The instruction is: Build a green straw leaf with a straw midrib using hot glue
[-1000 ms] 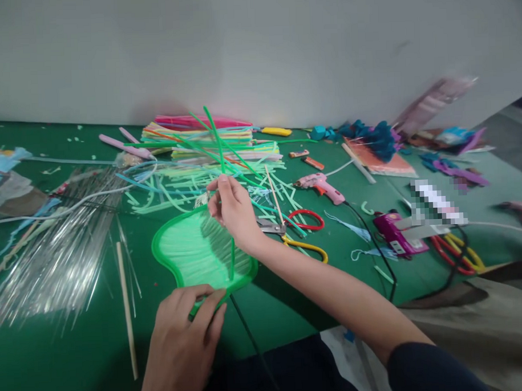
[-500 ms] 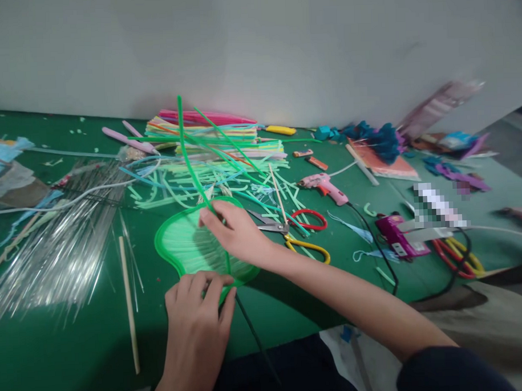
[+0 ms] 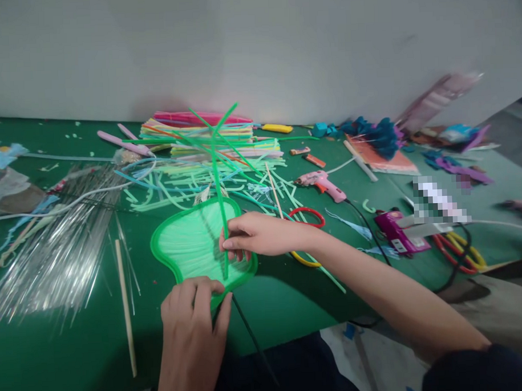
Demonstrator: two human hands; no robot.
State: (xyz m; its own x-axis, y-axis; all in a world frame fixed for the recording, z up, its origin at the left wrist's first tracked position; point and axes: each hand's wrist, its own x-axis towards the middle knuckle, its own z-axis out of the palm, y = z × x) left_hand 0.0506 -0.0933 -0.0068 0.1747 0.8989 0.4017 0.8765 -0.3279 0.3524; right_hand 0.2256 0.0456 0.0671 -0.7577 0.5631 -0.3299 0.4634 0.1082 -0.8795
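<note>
A light green leaf shape (image 3: pixel 186 239) with a bright green fuzzy rim lies above the front part of the table. My left hand (image 3: pixel 192 317) grips its lower edge between thumb and fingers. From that edge a thin dark stem (image 3: pixel 254 335) runs down toward my lap. Over the leaf's right side, my right hand (image 3: pixel 256 235) pinches a bright green pipe cleaner (image 3: pixel 218 183). The strip stands up from the pinch, its top bent to the right, and its lower end reaches down near my left fingertips. Scissors (image 3: pixel 307 216) with red and yellow handles lie partly hidden behind my right hand.
Bundles of coloured pipe cleaners (image 3: pixel 199 132) and cut green pieces lie at the back. Thin metal wires (image 3: pixel 74 242) and a wooden stick (image 3: pixel 125 308) are on the left. A pink glue gun (image 3: pixel 323 185) and a magenta box (image 3: pixel 399 232) with cables sit on the right.
My right hand has moved right and slightly down along the pipe cleaner, whose top has swung right and now shows bent. My left hand keeps its grip on the leaf.
</note>
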